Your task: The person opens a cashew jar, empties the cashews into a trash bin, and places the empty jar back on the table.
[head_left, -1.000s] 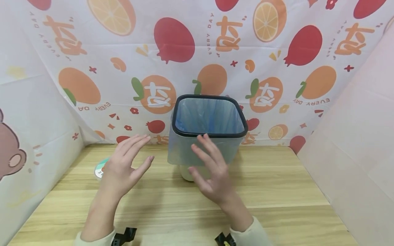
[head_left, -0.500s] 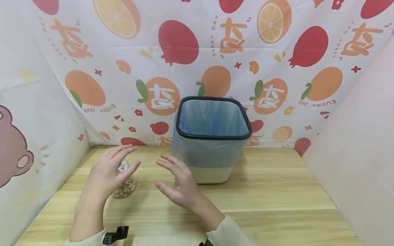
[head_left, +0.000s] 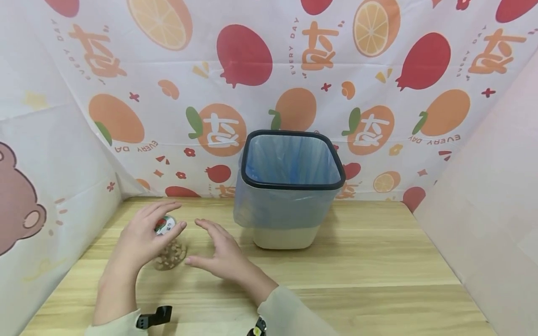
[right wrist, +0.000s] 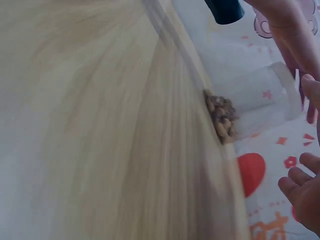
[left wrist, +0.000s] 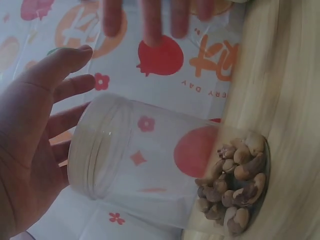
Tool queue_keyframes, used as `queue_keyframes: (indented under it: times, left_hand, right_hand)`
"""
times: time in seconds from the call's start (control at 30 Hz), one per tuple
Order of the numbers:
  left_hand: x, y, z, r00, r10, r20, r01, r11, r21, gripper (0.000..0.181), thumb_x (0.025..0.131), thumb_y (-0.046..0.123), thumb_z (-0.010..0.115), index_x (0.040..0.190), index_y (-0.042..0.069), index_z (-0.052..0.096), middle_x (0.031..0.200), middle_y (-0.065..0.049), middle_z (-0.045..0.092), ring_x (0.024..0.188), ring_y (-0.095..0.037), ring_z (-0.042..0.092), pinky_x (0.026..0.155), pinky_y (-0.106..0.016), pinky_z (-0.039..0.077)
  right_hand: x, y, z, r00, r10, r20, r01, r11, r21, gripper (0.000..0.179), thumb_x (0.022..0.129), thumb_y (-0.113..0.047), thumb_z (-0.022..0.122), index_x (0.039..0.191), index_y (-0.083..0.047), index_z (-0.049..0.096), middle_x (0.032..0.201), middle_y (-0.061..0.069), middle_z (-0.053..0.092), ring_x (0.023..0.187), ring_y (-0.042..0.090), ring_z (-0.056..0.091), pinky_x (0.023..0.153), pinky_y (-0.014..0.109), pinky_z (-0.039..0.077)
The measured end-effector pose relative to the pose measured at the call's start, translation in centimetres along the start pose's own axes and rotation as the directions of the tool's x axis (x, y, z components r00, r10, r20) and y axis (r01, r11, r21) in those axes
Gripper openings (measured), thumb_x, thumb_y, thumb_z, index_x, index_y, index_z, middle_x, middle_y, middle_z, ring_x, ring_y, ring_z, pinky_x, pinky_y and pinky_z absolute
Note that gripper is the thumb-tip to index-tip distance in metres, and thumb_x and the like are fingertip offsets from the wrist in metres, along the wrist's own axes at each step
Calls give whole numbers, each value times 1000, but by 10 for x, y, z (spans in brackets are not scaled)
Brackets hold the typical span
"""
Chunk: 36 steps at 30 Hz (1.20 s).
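A clear screw-top jar (left wrist: 165,165) stands upright on the wooden table, with a layer of nuts (left wrist: 235,180) at its bottom. Its printed lid (head_left: 165,225) shows between the hands in the head view. My left hand (head_left: 145,235) is at the lid's left side, fingers spread and gently bent behind it. To the jar's right, my right hand (head_left: 220,252) hovers a short way off, thumb and fingers parted and facing the jar. In the right wrist view the jar (right wrist: 260,102) appears sideways, with fingertips from both hands near its lid.
A pale waste bin (head_left: 286,238) with a black rim and a bluish plastic liner (head_left: 290,205) stands right of the hands, near the back. Fruit-printed cloth (head_left: 269,70) hangs behind the wooden table (head_left: 378,261), and pale cloth walls flank both sides.
My right hand has moved left from in front of the bin toward the jar. My left hand has shifted slightly lower and left, and more of the jar shows.
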<state>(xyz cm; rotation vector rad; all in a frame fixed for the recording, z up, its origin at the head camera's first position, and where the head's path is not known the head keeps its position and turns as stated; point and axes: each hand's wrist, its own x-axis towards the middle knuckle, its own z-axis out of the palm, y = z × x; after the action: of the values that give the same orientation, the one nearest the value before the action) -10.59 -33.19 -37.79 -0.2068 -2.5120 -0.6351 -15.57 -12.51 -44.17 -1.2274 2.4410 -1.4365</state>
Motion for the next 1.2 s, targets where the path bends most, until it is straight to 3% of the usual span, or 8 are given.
queue_keyframes:
  times: [0.2,0.43,0.83,1.03,1.2]
  left_hand:
    - [1,-1,-4,1000,-14,23,14,1000,13,50,87,38,76,131,18,64,136,-10,60,121,-41,52,88,-63,44]
    - [4,-2,-6,999,-18,39,17,1000,21,51,86,40,77,128,14,66,135,-14,60,122,-44,50,89,-63,42]
    - [-4,-12,-3,993,-54,101,51,998,30,52,87,41,76,128,11,65,138,-20,56,124,-51,45,94,-70,37]
    - [-6,-12,-2,990,-60,129,57,998,27,49,86,39,78,125,13,66,135,-17,59,122,-49,48,94,-67,38]
    - [-6,-11,-2,993,-44,111,41,999,24,40,86,35,78,118,13,69,130,-13,63,119,-45,51,93,-62,39]
  right_hand:
    - [13,1,19,995,98,34,-101,992,70,91,82,-55,76,155,-43,22,158,-17,30,142,16,39,105,44,47]
    - [22,0,32,982,183,51,-189,968,165,93,81,-48,80,154,-45,23,158,-15,32,141,18,41,102,43,49]
    - [32,0,51,964,258,59,-264,932,249,95,78,-42,85,154,-43,28,156,-8,39,141,19,42,106,43,46]
    - [34,-3,54,963,262,66,-270,929,254,96,76,-41,87,154,-40,31,155,-15,37,142,15,39,109,43,43]
    - [37,-2,59,979,194,55,-202,947,249,90,77,-36,87,151,-40,36,151,-18,42,140,11,40,109,39,42]
